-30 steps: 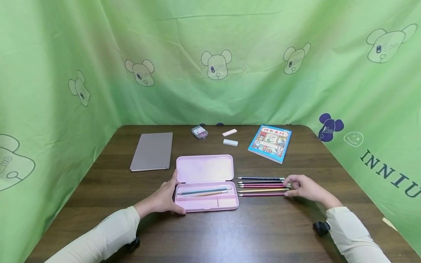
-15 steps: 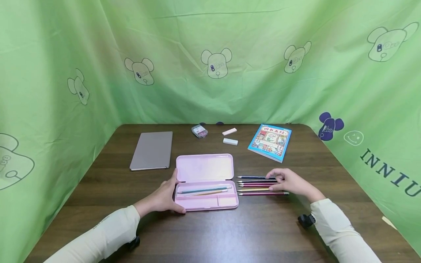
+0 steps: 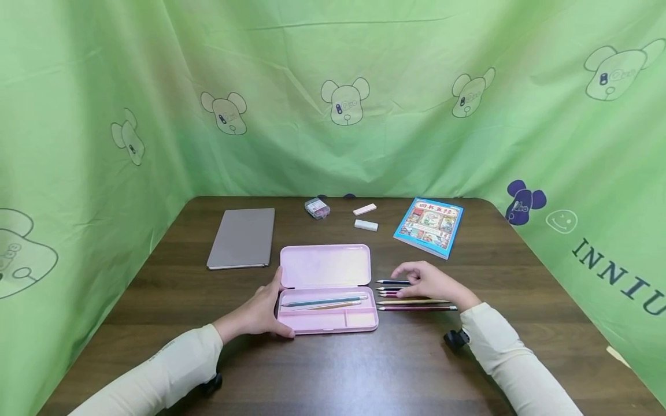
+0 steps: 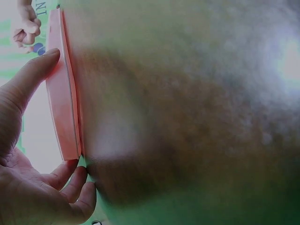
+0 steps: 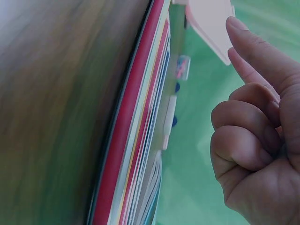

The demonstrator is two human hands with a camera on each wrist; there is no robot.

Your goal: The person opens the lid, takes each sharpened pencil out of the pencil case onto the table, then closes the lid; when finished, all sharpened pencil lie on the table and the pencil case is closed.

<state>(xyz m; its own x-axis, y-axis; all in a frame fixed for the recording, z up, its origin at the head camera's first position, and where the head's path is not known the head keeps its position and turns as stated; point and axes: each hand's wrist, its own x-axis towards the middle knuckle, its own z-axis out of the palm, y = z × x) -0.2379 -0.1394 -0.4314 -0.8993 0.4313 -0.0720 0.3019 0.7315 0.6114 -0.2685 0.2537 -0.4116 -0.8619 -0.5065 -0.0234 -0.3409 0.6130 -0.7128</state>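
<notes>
The left hand (image 3: 258,314) rests against the left end of the open pink pencil case (image 3: 326,288), thumb on the near edge and fingers curled at the far side by the hinge; the left wrist view shows the case's edge (image 4: 63,93) held between thumb and fingers, a grip that seems meant to keep the light case from sliding on the bench (image 3: 333,370). The case lies near the middle of the bench, its lid folded back flat, and two pencils (image 3: 322,302) lie in its long upper compartment, while the smaller compartments below look bare.

The right hand (image 3: 429,281) hovers over the row of loose pencils (image 3: 413,296) lying side by side just to the right of the case, their points toward it. Its fingers are loosely curled, the index finger stretched out toward the farthest pencil of the row; in the right wrist view the curled fingers (image 5: 243,136) close on nothing, and whether a fingertip touches a pencil cannot be told. The parallel row keeps each pencil easy to single out.

Farther back lie a grey tablet (image 3: 242,237), a small clear box (image 3: 317,208), two erasers (image 3: 365,217) and a picture book (image 3: 429,226).
</notes>
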